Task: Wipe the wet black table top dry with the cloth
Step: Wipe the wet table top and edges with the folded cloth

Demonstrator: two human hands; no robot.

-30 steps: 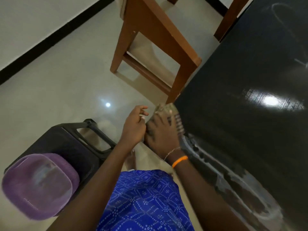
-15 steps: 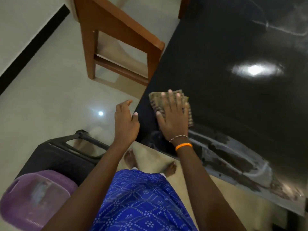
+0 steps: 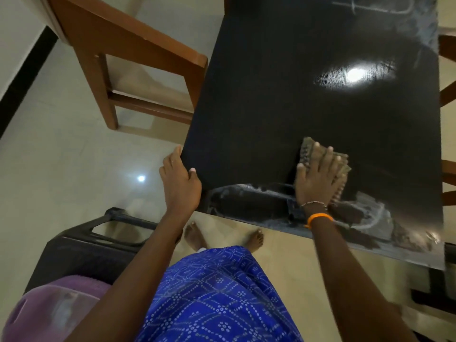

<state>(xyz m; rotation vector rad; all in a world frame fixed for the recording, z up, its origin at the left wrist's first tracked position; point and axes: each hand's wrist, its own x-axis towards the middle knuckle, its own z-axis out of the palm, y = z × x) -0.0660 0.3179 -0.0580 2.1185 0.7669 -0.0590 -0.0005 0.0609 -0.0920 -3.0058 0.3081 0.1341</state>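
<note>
- black table top [image 3: 308, 99]: glossy dark slab filling the frame from 12 to 3 o'clock; a bright lamp reflection sits toward 1 o'clock; pale wet smears run along the near edge from 6 toward 4 o'clock, and fainter streaks show at the far end near 1 o'clock.
- cloth [image 3: 307, 150]: brownish, patterned, folded flat on the table top near its near edge; it lies directly under the right hand, sticking out at the hand's 11 o'clock beyond the fingertips and at its 3 o'clock side; its near edge touches the wet band.
- right hand [image 3: 318, 178]: palm down, fingers straight and spread, pressing flat on the cloth; nothing is pinched or curled round. an orange band [image 3: 319, 217] and a thin bracelet circle the wrist.
- left hand [image 3: 179, 183]: at the table's near left corner, at 9 o'clock from the cloth and well apart from it; thumb lies on top of the surface, fingers curl round the edge, gripping the corner.
- wooden chair [image 3: 138, 70]: brown frame on the pale floor at 10 to 11 o'clock, just beside the table's left edge.
- black plastic stool [image 3: 81, 253]: at 8 o'clock, with a purple tub [image 3: 49, 309] at 7 o'clock.
- blue patterned garment [image 3: 217, 297]: at 6 o'clock, two bare feet showing beyond it.
</note>
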